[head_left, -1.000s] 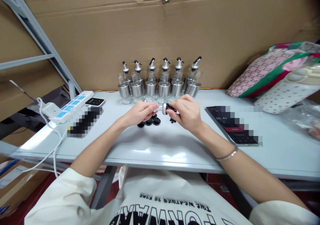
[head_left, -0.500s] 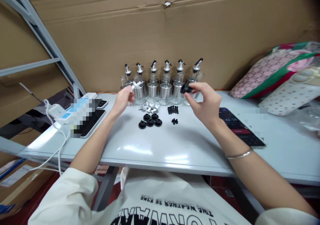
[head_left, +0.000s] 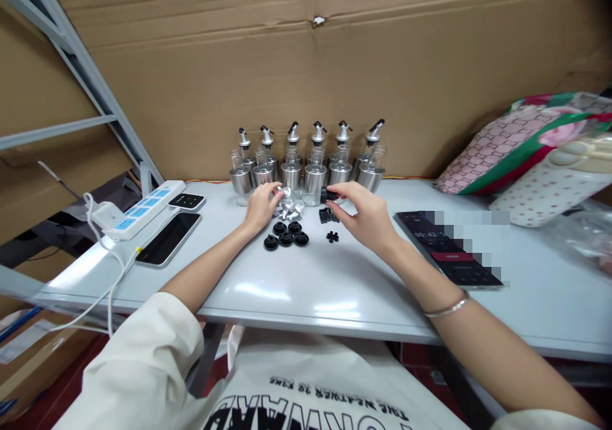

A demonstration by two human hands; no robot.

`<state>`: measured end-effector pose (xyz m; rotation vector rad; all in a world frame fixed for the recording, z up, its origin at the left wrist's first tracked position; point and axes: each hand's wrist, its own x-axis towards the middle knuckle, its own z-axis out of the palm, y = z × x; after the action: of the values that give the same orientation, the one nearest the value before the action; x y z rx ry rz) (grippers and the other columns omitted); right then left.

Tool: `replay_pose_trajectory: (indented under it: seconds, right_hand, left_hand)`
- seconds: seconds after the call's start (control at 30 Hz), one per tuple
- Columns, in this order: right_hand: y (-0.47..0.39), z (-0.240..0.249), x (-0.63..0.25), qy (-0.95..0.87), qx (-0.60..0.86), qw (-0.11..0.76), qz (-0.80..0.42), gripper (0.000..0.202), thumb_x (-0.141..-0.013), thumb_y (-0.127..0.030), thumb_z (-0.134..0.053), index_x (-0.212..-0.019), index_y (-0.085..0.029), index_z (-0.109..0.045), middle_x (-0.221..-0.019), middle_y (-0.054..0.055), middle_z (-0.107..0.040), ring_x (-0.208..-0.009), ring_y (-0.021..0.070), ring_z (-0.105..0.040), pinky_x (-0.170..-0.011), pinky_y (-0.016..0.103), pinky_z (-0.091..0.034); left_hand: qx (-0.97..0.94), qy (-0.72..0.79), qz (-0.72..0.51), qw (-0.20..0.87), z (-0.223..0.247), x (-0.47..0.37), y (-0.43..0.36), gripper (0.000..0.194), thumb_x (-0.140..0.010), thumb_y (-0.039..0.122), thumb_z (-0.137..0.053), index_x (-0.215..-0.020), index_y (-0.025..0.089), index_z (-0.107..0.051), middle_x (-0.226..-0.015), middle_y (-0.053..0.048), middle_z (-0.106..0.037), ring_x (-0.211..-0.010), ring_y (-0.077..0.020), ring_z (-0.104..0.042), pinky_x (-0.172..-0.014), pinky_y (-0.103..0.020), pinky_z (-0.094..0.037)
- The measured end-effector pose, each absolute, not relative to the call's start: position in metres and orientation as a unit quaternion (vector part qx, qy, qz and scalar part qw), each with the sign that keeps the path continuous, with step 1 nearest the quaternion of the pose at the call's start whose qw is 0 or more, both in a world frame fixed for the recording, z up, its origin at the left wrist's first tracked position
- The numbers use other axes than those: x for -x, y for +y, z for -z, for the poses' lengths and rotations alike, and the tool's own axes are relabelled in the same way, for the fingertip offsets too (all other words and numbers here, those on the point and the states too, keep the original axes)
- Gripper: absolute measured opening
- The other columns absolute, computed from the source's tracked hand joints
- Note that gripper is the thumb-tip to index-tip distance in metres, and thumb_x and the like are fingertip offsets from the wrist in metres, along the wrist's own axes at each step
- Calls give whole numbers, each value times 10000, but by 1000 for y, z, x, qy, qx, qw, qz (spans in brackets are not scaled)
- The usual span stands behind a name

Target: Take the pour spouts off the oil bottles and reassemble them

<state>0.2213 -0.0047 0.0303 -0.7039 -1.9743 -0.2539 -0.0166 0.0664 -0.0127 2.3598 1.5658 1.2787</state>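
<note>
My left hand (head_left: 262, 206) pinches a silver pourer spout (head_left: 285, 192) just beside a pile of similar silver spouts (head_left: 292, 211). Between the thumb and fingers of my right hand (head_left: 367, 215) is a black stopper (head_left: 327, 195), held level with the spout and apart from it. Several round black stoppers (head_left: 285, 238) lie in two rows on the table. Below my right fingertips are small black levers (head_left: 327, 215), partly covered by the hand. Tiny black caps (head_left: 333, 236) sit in a cluster nearer to me.
Glass bottles with metal sleeves (head_left: 315, 178) stand in rows behind my hands, the back ones topped with pourers (head_left: 293, 134). A power strip (head_left: 149, 208) and phone (head_left: 169, 239) lie left. At right are a larger phone (head_left: 449, 251) and a dotted white bottle (head_left: 549, 185).
Both hands have come down and towards each other, bringing the silver spout and black stopper closer together, low over the parts on the table.
</note>
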Motion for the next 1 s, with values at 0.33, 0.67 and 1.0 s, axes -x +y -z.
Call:
replay_pose_trajectory:
  seconds: [0.33,0.67,1.0]
  right_hand:
    - [-5,-22,-214,-873,304,381,11,293,-899,-115,-444,-1130,-187,-611,-1077,111,-641,-951,208,-623,-828,360,-518]
    - [6,1,-203,-880,408,238,-47,313,-756,-2,-550,-1003,-127,-697,-877,120,-646,-838,246,-627,-770,382,-507]
    - [-4,-7,-199,-853,392,286,-193,252,-781,-28,-499,-978,-140,-610,-930,111,-712,-817,204,-688,-735,331,-537]
  left_hand:
    - [-784,421,-443,111,9,28,42,578,-941,597,-193,-1207,172,-481,-1022,-78,-512,-966,-188,-522,-916,-337,-424]
    - [-928,314,-184,74,-15,3,-7,583,-888,557,-445,-1315,160,-423,-1308,-170,-477,-1226,-296,-430,-1029,-456,-346]
    - [-928,321,-165,89,-17,8,-6,646,-783,458,-656,-1308,179,-404,-1241,-133,-541,-1139,-272,-514,-951,-383,-414]
